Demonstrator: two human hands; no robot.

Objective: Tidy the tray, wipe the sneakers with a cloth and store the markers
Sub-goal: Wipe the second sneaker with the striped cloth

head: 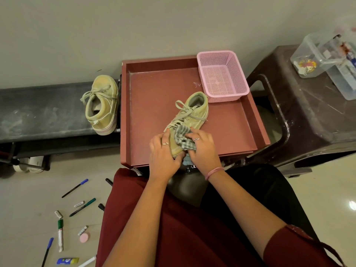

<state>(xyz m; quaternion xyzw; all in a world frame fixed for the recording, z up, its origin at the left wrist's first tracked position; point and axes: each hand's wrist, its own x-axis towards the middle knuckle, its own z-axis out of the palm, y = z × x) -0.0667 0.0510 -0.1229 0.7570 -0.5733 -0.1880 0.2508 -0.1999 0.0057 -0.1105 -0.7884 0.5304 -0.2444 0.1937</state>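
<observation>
A beige sneaker [190,114] lies in the red-brown tray [154,97], toe toward me. My left hand [163,153] grips its toe end. My right hand [204,149] holds a grey striped cloth [183,137] bunched against the toe. A second beige sneaker [102,105] stands on the dark bench [38,110] left of the tray. Several markers and pens [60,235] lie scattered on the floor at lower left. A pink mesh basket [221,76] sits in the tray's far right corner with nothing in it.
A dark brown plastic stool [308,112] stands right of the tray, with clear plastic containers [327,58] on it. A pink round object [84,237] and a blue-yellow tube [67,260] lie among the markers. My lap fills the near foreground.
</observation>
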